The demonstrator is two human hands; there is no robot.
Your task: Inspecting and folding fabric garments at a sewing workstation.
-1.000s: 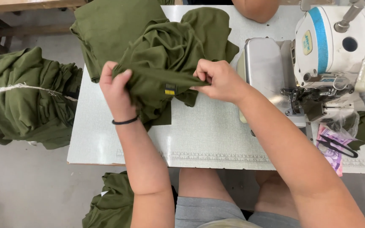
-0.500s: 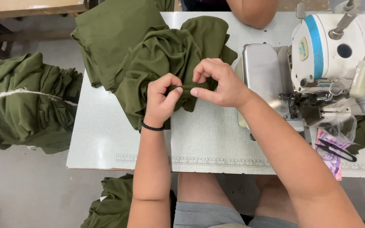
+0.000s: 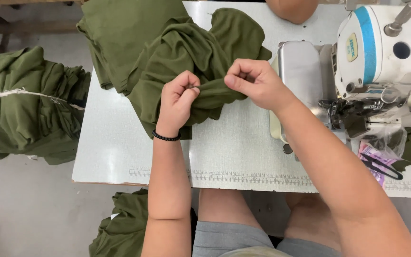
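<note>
seated worker at a pale grey sewing table (image 3: 120, 157) with a printed ruler strip along its near edge, head view. the left hand (image 3: 179, 97), a black bead bracelet (image 3: 166, 137) on its wrist, is curled with thumb and fingers clamped on a folded edge of the olive green knit garment (image 3: 167, 52); the right hand (image 3: 255, 81), at three o'clock from it, pinches the same edge between thumb and forefinger, the other fingers tucked in. the garment lies bunched on the table at twelve o'clock from the hands, one strip drawn taut between them. judged from this, the edge is best kept flat and evenly tensioned, both pinches close to the fold so the layers stay aligned. the white industrial sewing machine (image 3: 381, 52) stands at two o'clock; a bundle of olive green fabric tied with a pale strip (image 3: 24, 104) sits at nine o'clock, off the table. compared with half a second ago, the hands have moved slightly apart and the strip between them is longer.
</note>
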